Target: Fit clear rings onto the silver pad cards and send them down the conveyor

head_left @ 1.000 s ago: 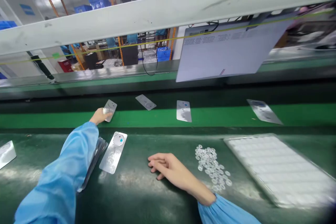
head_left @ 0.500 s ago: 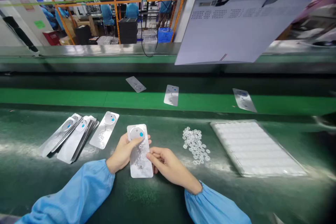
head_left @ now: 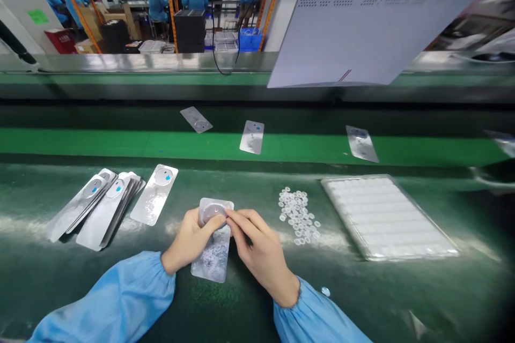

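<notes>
My left hand (head_left: 193, 238) grips a silver phone back panel (head_left: 211, 260) by its left side, thumb across the front below the round camera area. The panel is tilted above the bench. My right hand (head_left: 257, 249) is closed, with thumb and forefinger pinched at the panel's upper right edge, beside the left thumb. Whatever lies between those fingertips is hidden, and the blue sticker there is mostly covered. To the left, a single panel (head_left: 154, 195) with a blue sticker lies by a fanned stack of panels (head_left: 102, 214). Small clear rings (head_left: 298, 214) are heaped on the right.
A clear tray (head_left: 388, 217) with white rows lies at the right. Beyond the bench runs a green belt (head_left: 201, 144), carrying several panels (head_left: 251, 137). A grey flat panel (head_left: 341, 27) hangs above. A small shiny disc (head_left: 325, 291) lies by my right sleeve.
My right hand has moved up from the held panel's lower right side to its top corner, and my left thumb has shifted. Panels on the belt have moved slightly left; the view has tilted down.
</notes>
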The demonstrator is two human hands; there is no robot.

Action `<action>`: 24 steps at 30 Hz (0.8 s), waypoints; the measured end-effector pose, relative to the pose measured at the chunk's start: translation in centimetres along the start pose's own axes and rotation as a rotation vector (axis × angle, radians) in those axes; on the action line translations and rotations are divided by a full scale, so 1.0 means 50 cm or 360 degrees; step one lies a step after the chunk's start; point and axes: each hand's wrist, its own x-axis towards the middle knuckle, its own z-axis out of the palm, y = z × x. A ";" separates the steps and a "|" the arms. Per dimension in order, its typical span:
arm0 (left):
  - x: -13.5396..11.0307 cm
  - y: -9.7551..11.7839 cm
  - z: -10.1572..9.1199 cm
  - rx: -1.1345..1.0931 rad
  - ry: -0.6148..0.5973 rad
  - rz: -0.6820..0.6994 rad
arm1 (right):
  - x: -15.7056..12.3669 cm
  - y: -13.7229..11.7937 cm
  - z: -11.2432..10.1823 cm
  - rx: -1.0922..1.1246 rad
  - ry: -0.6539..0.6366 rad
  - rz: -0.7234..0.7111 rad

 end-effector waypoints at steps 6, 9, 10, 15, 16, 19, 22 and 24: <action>-0.007 -0.004 -0.008 0.0028 -0.0091 0.0023 | 0.007 -0.004 -0.006 -0.0244 0.0053 -0.0110; -0.007 -0.006 -0.010 0.0034 -0.0108 0.0015 | 0.008 -0.008 -0.008 -0.0259 0.0048 -0.0120; -0.007 -0.007 -0.010 0.0040 -0.0111 0.0013 | 0.009 -0.008 -0.008 -0.0264 0.0041 -0.0127; -0.011 -0.008 -0.011 0.0049 -0.0142 0.0004 | 0.011 -0.010 -0.006 -0.0325 -0.0033 -0.0143; -0.011 -0.008 -0.011 0.0057 -0.0141 0.0005 | 0.011 -0.010 -0.006 -0.0357 -0.0055 -0.0147; -0.013 -0.007 -0.010 0.0063 -0.0127 0.0000 | 0.010 -0.003 -0.005 -0.0481 -0.0132 -0.0220; -0.011 -0.009 -0.011 -0.0010 -0.0109 -0.0005 | 0.002 0.017 -0.007 -0.0485 -0.0121 -0.0435; -0.010 -0.011 -0.012 -0.0082 -0.0084 -0.0019 | -0.002 0.032 -0.005 -0.0419 -0.0043 -0.0592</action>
